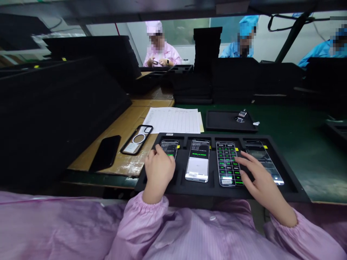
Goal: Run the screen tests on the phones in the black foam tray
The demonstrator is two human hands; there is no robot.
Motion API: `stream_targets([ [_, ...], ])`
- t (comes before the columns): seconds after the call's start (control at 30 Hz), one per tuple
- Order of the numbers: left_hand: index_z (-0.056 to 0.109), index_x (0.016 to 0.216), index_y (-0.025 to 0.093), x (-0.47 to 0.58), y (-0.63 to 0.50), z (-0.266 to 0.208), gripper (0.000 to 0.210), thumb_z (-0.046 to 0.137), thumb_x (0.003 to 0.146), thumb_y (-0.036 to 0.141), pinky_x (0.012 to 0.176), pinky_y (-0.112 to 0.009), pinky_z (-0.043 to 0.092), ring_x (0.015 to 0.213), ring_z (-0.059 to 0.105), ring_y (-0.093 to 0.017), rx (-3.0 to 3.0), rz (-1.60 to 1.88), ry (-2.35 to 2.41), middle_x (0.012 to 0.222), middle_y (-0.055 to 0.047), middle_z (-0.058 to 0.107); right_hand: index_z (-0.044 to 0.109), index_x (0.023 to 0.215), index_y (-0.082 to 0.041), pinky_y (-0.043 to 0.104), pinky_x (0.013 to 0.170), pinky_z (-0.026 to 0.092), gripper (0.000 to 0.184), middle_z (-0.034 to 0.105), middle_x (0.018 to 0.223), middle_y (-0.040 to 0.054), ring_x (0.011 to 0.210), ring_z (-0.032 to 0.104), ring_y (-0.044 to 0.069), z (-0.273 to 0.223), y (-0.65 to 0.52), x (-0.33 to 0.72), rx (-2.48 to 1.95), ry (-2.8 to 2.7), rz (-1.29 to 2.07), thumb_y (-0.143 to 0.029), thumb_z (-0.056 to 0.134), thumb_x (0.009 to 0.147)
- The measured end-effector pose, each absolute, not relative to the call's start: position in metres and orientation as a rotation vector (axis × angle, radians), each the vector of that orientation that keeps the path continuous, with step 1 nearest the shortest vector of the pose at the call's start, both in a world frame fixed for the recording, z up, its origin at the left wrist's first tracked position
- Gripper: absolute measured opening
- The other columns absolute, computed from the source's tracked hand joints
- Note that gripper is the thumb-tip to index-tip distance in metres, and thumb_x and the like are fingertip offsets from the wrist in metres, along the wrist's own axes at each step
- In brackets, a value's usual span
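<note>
Left hand (159,169) on phone tray (294,189), green bench (311,144), perhaps foam stacks (54,112) behind

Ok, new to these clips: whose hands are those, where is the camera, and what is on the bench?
The one picture comes from a camera worn on a person's head, looking down at their own hands. Both are bare, in pink sleeves. The left hand rests on the leftmost phone; the right hand lies with fingers spread over the two right phones. Neither grips anything. Four lit phones sit in a black tray. Left of it lie a clear case and a dark phone; behind, a paper sheet. Other people work across the bench.
</note>
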State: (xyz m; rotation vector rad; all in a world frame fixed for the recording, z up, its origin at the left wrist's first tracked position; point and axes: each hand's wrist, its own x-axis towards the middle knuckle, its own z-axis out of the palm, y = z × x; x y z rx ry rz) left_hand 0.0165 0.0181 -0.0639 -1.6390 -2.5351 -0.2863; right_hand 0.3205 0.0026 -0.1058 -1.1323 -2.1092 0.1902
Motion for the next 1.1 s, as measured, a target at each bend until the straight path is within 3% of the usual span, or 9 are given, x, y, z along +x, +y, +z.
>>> stream_targets([
  [0.43, 0.045, 0.140, 0.000, 0.008, 0.007, -0.065, 0.057, 0.039, 0.088, 0.020, 0.097, -0.043, 0.047, 0.110, 0.063, -0.032, -1.846, -0.235, -2.528, 0.111, -0.021, 0.069, 0.056, 0.126, -0.018, 0.048, 0.099, 0.053, 0.030, 0.058, 0.133, 0.0131, 0.132, 0.049, 0.029, -0.111, 0.004, 0.320, -1.114, -2.111, 0.159, -0.029, 0.041, 0.103],
  [0.53, 0.050, 0.138, 0.003, -0.001, 0.014, -0.057, 0.055, 0.036, 0.088, 0.021, 0.095, -0.043, 0.048, 0.108, 0.064, -0.032, -1.862, -0.244, -2.532, 0.111, -0.020, 0.070, 0.055, 0.127, -0.018, 0.049, 0.101, 0.051, 0.030, 0.059, 0.132, 0.0126, 0.134, 0.047, 0.029, -0.113, 0.005, 0.321, -1.118, -2.125, 0.182, -0.028, 0.040, 0.103],
  [0.67, 0.068, 0.120, 0.013, -0.021, 0.047, -0.042, 0.046, 0.035, 0.088, 0.021, 0.100, -0.047, 0.045, 0.119, 0.057, -0.034, -1.880, -0.290, -2.499, 0.113, -0.017, 0.070, 0.055, 0.127, -0.018, 0.049, 0.102, 0.050, 0.029, 0.060, 0.131, 0.0117, 0.135, 0.046, 0.029, -0.114, 0.006, 0.323, -1.113, -2.127, 0.198, -0.028, 0.040, 0.103],
  [0.8, 0.076, 0.090, 0.013, -0.030, 0.077, -0.050, 0.033, 0.045, 0.083, 0.022, 0.107, -0.054, 0.037, 0.131, 0.046, -0.039, -1.974, -0.333, -2.468, 0.119, -0.020, 0.068, 0.056, 0.125, -0.018, 0.048, 0.101, 0.050, 0.028, 0.062, 0.128, 0.0109, 0.134, 0.046, 0.029, -0.115, 0.006, 0.324, -1.100, -2.109, 0.199, -0.028, 0.040, 0.103],
  [0.97, 0.074, 0.087, 0.012, -0.025, 0.082, -0.062, 0.035, 0.042, 0.089, 0.027, 0.120, -0.054, 0.016, 0.148, 0.024, -0.037, -2.099, -0.590, -2.376, 0.141, -0.018, 0.056, 0.058, 0.123, -0.019, 0.048, 0.100, 0.051, 0.027, 0.064, 0.125, 0.0097, 0.132, 0.049, 0.029, -0.114, 0.006, 0.323, -1.081, -2.092, 0.205, -0.028, 0.041, 0.103],
  [1.03, 0.072, 0.091, 0.012, -0.028, 0.078, -0.056, 0.037, 0.041, 0.091, 0.032, 0.121, -0.053, 0.016, 0.146, 0.028, -0.037, -2.148, -0.739, -2.363, 0.136, -0.019, 0.059, 0.058, 0.122, -0.019, 0.048, 0.100, 0.052, 0.026, 0.065, 0.124, 0.0092, 0.131, 0.050, 0.029, -0.113, 0.006, 0.322, -1.071, -2.089, 0.209, -0.029, 0.042, 0.104],
  [1.1, 0.070, 0.099, 0.012, -0.035, 0.069, -0.048, 0.043, 0.037, 0.095, 0.040, 0.117, -0.052, 0.028, 0.135, 0.046, -0.035, -2.215, -0.903, -2.371, 0.124, -0.018, 0.066, 0.059, 0.122, -0.019, 0.048, 0.100, 0.052, 0.027, 0.065, 0.124, 0.0093, 0.131, 0.050, 0.028, -0.113, 0.006, 0.322, -1.070, -2.080, 0.213, -0.030, 0.042, 0.104],
])
